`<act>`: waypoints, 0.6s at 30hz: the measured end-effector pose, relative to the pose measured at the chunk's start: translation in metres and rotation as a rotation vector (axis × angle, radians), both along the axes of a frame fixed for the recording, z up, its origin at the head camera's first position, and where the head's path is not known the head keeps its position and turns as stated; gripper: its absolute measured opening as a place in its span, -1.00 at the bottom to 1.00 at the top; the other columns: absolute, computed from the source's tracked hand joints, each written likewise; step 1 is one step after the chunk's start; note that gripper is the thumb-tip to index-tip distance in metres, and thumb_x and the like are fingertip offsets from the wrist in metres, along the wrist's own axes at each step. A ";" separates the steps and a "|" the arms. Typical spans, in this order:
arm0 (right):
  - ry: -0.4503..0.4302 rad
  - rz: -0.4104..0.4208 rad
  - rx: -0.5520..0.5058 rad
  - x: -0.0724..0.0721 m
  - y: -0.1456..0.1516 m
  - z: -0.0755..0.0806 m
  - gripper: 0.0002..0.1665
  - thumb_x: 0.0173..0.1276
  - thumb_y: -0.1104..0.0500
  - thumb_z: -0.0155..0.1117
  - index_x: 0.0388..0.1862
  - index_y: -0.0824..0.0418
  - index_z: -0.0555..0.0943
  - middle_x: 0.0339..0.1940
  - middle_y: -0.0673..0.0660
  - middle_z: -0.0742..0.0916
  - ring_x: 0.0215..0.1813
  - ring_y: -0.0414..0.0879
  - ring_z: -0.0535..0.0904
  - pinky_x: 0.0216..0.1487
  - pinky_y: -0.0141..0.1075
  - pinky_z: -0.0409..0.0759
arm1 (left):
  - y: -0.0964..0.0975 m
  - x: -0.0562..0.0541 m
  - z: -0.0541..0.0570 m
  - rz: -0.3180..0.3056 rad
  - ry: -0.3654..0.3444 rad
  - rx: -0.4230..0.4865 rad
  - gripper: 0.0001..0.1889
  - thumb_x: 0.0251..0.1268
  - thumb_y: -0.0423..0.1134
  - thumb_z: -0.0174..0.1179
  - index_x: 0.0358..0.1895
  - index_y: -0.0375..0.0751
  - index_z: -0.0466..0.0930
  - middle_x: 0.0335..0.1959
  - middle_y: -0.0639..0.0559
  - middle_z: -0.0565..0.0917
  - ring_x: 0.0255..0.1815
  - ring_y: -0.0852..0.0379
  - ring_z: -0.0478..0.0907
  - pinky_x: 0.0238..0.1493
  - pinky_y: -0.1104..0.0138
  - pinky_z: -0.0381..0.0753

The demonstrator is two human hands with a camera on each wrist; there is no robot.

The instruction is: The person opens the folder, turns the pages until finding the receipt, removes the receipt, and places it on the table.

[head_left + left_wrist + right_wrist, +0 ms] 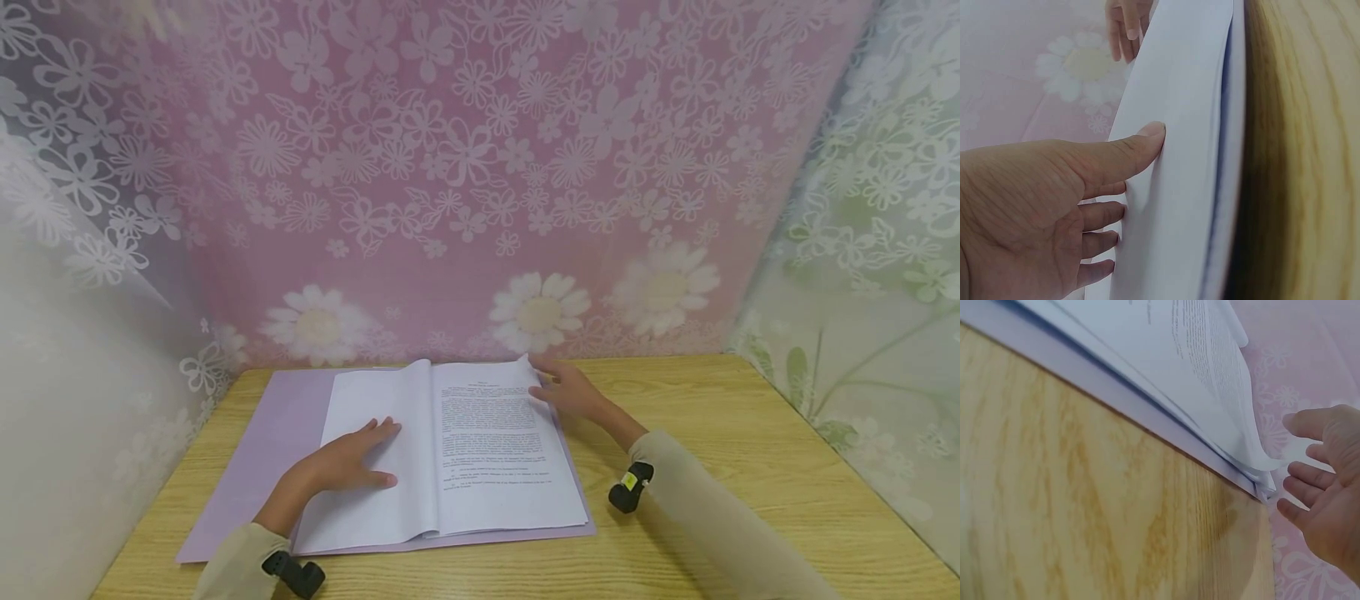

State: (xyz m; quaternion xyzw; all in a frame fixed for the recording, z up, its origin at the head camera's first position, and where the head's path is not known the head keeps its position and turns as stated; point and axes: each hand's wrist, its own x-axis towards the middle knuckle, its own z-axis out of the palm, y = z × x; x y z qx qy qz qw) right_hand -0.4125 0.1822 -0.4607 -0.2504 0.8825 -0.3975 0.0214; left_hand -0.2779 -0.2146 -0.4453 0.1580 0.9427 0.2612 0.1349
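A stack of white printed pages [491, 500] lies opened like a book on a light purple folder [258, 458]. Text fills the right-hand page, while the turned page [375, 508] on the left looks blank. My left hand [341, 462] rests on that turned page with fingers spread and thumb extended. At the far right corner of the stack is my right hand [573, 392], its fingers relaxed and slightly bent. In the right wrist view the page's corner [1266, 464] curls up beside the fingertips, and the right hand [1325, 494] has a gap between thumb and fingers.
The folder lies on a wood-grain table [712, 425], near its back edge. Behind it hangs a pink flowered curtain [450, 208], with more flowered cloth [885, 250] at both sides. Each wrist wears a small black camera [630, 487] over a beige sleeve.
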 end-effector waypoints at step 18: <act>-0.170 0.237 -0.340 0.013 0.014 0.017 -0.39 0.61 0.33 0.03 0.58 0.34 0.25 0.40 0.48 0.54 0.35 0.38 0.55 0.22 -0.02 0.68 | 0.000 -0.001 -0.001 0.005 -0.003 0.008 -0.09 0.21 0.02 0.45 0.59 -0.14 0.22 0.64 -0.20 0.15 0.67 -0.30 0.00 0.52 -0.30 0.12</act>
